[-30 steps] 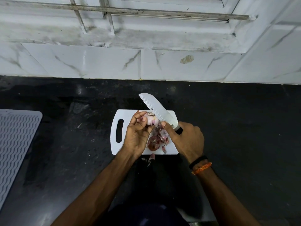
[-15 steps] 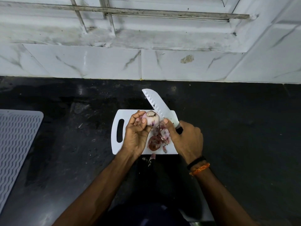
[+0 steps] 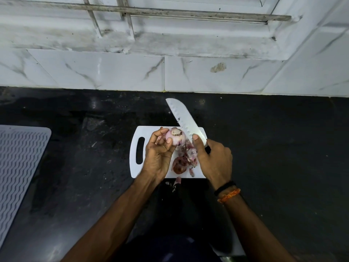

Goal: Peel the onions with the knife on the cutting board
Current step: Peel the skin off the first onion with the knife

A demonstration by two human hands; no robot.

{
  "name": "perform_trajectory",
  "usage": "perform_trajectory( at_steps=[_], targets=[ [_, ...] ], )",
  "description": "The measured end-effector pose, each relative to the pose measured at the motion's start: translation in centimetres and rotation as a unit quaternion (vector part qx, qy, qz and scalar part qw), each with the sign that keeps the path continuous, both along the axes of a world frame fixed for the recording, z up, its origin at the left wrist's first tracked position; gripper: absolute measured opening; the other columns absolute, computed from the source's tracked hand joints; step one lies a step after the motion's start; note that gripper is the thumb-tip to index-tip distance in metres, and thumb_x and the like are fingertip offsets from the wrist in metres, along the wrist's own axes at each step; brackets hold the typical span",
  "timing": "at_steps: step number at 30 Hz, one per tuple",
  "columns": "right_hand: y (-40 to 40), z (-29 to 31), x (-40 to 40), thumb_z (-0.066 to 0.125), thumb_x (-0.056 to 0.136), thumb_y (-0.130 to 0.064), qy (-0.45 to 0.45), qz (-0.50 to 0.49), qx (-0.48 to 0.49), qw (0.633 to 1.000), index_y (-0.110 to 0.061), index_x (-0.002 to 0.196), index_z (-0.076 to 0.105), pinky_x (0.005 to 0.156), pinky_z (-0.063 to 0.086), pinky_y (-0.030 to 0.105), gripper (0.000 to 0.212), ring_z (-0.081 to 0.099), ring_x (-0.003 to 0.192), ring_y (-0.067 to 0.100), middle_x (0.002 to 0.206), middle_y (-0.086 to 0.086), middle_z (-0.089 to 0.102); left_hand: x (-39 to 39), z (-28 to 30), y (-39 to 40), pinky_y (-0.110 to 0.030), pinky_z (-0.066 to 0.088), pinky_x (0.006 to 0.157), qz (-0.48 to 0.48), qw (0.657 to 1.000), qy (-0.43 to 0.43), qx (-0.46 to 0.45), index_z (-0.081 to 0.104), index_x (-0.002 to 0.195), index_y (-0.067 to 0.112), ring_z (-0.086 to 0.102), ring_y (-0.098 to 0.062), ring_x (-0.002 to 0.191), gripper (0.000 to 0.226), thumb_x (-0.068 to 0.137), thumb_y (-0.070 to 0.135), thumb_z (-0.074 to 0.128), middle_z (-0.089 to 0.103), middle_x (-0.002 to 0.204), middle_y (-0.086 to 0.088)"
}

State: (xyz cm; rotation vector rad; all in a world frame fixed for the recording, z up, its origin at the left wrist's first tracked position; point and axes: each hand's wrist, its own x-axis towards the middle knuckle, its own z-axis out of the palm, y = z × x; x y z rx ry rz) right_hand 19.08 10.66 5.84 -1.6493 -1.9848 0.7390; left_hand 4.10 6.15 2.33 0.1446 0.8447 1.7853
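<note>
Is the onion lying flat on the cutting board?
No, the left hand holds the onion up above the cutting board.

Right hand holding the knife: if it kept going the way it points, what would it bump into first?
Probably the onion in the left hand; the right hand points up-left toward it, though depth is unclear.

Dim, even light from above leaves the black tabletop (image 3: 273, 148) nearly featureless, with faint glare patches at centre left. The white tiles (image 3: 94, 70) across the upper frame read brightest. Wide-angle distortion bends lines at the edges. Focus is soft throughout; the lower frame falls into deep shadow.
</note>
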Motion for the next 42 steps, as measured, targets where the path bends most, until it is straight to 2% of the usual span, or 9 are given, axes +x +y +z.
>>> perform_trajectory(
  at_steps=[4,9,13,20,24,28,35,39,42],
  targets=[
    [0.5,0.0,-0.1,0.043,0.092,-0.070,-0.026,0.000,-0.023,0.999,-0.022,0.056,0.047,0.057,0.036,0.028,0.061,0.055,0.057,0.015,0.055,-0.004,0.055,-0.3,0.0,-0.2,-0.037,0.056,0.095,-0.001,1.000,0.004,0.020,0.056,0.114,0.003,0.063,-0.031,0.114,0.049,0.070,0.002,0.077,0.060,0.125,-0.026],
    [-0.3,-0.2,-0.5,0.041,0.091,-0.072,-0.025,0.013,-0.039,0.999,-0.021,0.060,0.053,0.057,0.040,0.027,0.061,0.056,0.057,0.011,0.058,-0.006,0.058,0.0,0.0,0.0,-0.041,0.052,0.099,0.007,1.000,0.017,0.013,0.057,0.110,0.004,0.062,-0.029,0.116,0.037,0.075,-0.006,0.063,0.069,0.116,-0.015],
    [-0.7,0.1,-0.6,0.043,0.092,-0.069,-0.031,0.050,-0.036,0.998,-0.030,0.060,0.044,0.053,0.029,0.021,0.051,0.049,0.056,0.006,0.054,-0.011,0.047,-0.3,-0.4,-0.3,-0.044,0.047,0.104,0.009,1.000,0.023,0.006,0.057,0.113,0.003,0.055,-0.037,0.125,0.039,0.076,-0.006,0.064,0.059,0.131,-0.025],
    [0.3,-0.5,-0.4,0.041,0.091,-0.073,-0.011,0.000,-0.028,1.000,-0.018,0.058,0.049,0.059,0.040,0.029,0.065,0.057,0.060,0.019,0.055,-0.003,0.056,0.0,-0.1,-0.1,-0.043,0.048,0.103,0.011,1.000,0.006,0.026,0.058,0.109,0.004,0.063,-0.031,0.115,0.035,0.076,-0.009,0.060,0.065,0.120,-0.022],
    [0.1,-0.6,-0.4,0.039,0.089,-0.075,-0.014,0.021,-0.027,0.999,-0.018,0.060,0.054,0.056,0.040,0.029,0.066,0.057,0.059,0.017,0.055,-0.004,0.056,-0.1,-0.3,0.0,-0.046,0.044,0.106,0.010,1.000,0.014,0.009,0.058,0.110,0.004,0.060,-0.032,0.118,0.037,0.075,-0.008,0.061,0.067,0.118,-0.017],
    [-0.1,0.0,-0.5,0.042,0.091,-0.071,-0.027,0.040,-0.005,0.999,-0.024,0.058,0.047,0.051,0.030,0.020,0.058,0.051,0.051,0.008,0.053,-0.008,0.051,0.0,-0.1,0.0,-0.044,0.048,0.102,0.012,1.000,0.017,-0.007,0.058,0.110,0.002,0.058,-0.034,0.118,0.037,0.075,-0.005,0.064,0.067,0.117,-0.014],
    [0.6,-0.5,-0.4,0.042,0.093,-0.072,-0.060,0.033,0.047,0.997,-0.019,0.057,0.045,0.047,0.039,0.027,0.064,0.047,0.043,0.011,0.046,-0.005,0.046,-0.1,0.1,-0.1,-0.038,0.058,0.092,0.000,1.000,0.023,-0.019,0.059,0.111,0.001,0.061,-0.034,0.116,0.035,0.077,0.002,0.068,0.045,0.145,-0.028],
    [0.6,-0.2,-0.2,0.046,0.093,-0.068,-0.070,0.066,0.058,0.994,-0.023,0.053,0.038,0.046,0.027,0.024,0.060,0.042,0.041,0.008,0.044,-0.007,0.041,-0.2,-0.1,-0.3,-0.042,0.057,0.094,-0.005,1.000,0.019,-0.021,0.059,0.113,0.000,0.053,-0.045,0.128,0.037,0.077,0.002,0.067,0.042,0.149,-0.029],
    [1.0,0.0,0.1,0.046,0.093,-0.068,-0.061,0.056,0.058,0.995,-0.021,0.054,0.040,0.045,0.025,0.024,0.061,0.043,0.041,0.010,0.045,-0.005,0.043,-0.2,-0.1,-0.2,-0.040,0.059,0.091,-0.005,1.000,0.020,-0.023,0.059,0.111,0.002,0.056,-0.040,0.124,0.035,0.077,0.002,0.067,0.041,0.150,-0.028]
  ],
)
